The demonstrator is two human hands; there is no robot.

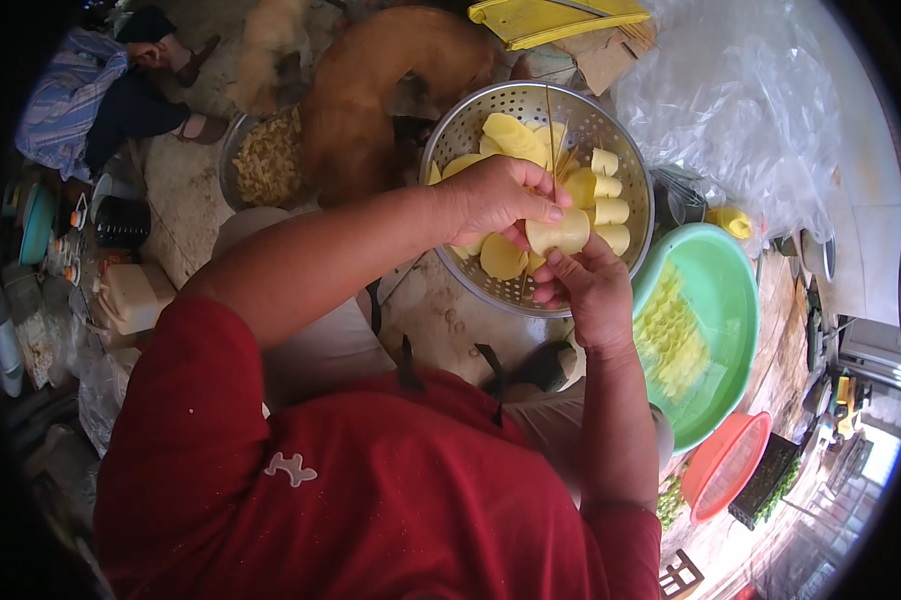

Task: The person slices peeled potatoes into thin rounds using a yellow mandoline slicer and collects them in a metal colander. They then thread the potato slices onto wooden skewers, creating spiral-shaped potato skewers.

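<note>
My left hand (499, 199) pinches a pale yellow vegetable slice (559, 232) together with a thin bamboo skewer (550, 135). The slice curves over the skewer, whose upper end points away from me. From below, my right hand (589, 289) grips the lower edge of the same slice between thumb and fingers. Both hands are over a perforated metal colander (458, 116). Loose flat slices (504, 257) lie in it, partly hidden by my hands. Along its right side sit several rolled slices (610, 211) in a row. More skewers (567, 161) lie among the slices.
A green basin (732, 315) with yellow pieces in liquid stands right, beside a red basket (728, 465). A brown dog (360, 82) is close beyond my left arm, near a bowl of chopped pieces (267, 161). A yellow slicer (555, 19) and plastic sheeting (728, 112) lie behind. Another person (98, 105) sits far left.
</note>
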